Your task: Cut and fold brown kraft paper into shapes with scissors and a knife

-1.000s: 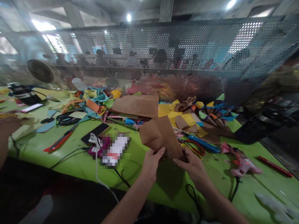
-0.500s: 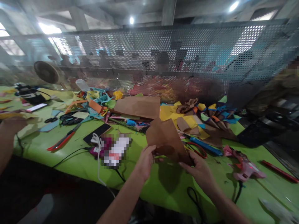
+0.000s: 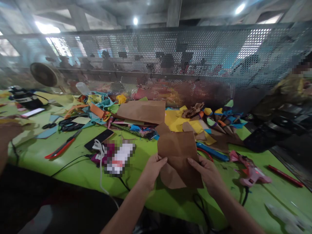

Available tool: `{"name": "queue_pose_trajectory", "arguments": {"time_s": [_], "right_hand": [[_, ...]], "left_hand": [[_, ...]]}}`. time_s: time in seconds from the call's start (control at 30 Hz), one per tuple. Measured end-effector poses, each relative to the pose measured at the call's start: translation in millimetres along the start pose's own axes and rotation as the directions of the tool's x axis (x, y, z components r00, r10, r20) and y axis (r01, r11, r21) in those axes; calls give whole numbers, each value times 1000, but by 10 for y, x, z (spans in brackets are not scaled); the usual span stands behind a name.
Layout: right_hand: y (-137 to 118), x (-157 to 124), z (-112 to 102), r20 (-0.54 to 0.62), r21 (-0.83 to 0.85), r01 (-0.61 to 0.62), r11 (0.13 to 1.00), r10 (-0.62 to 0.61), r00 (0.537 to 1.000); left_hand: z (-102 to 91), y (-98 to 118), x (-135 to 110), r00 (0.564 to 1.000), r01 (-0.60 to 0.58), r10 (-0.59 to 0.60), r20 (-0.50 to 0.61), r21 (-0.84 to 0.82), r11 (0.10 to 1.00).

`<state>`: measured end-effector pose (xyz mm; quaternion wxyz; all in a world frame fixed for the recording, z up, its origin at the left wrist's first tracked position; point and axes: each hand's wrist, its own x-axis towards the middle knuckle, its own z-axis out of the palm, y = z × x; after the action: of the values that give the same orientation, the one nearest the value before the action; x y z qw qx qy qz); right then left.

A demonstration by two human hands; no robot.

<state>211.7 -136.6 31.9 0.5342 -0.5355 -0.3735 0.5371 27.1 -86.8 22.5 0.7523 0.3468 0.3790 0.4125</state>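
Observation:
A piece of brown paper (image 3: 179,148) is held up over the front of the green table (image 3: 143,185). My left hand (image 3: 153,169) pinches its left edge, thumb on top. Across from it, my right hand (image 3: 206,167) grips the right edge, its thumb also on the near face. The paper has a cut, uneven outline, and a rounded lower flap hangs below my thumbs. Behind it lie yellow and brown paper scraps (image 3: 176,118). Just right of the paper rests a blue-handled tool (image 3: 212,151).
A pink glue gun (image 3: 254,174) and a red pen (image 3: 285,175) lie to the right. Leftward are a black phone (image 3: 99,139), a blurred-out screen, a white cable (image 3: 100,172) and a red-handled cutter (image 3: 62,148). Another person's hand (image 3: 9,130) is at far left. A perforated metal screen (image 3: 141,55) stands behind.
The brown paper has been turned flatter toward me and lowered, so its face and lower flap show. Both thumbs now press on its near side.

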Motion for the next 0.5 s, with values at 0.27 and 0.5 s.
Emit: {"name": "queue_pose_trajectory", "arguments": {"time_s": [0.27, 0.5], "right_hand": [[-20, 12, -80, -30, -19, 33, 999, -34, 999], [-24, -1, -88, 7, 71, -68, 995, 67, 998]], "left_hand": [[-101, -41, 49, 997, -55, 48, 53, 133, 990], [-109, 31, 7, 999, -29, 23, 40, 168, 985]]}}
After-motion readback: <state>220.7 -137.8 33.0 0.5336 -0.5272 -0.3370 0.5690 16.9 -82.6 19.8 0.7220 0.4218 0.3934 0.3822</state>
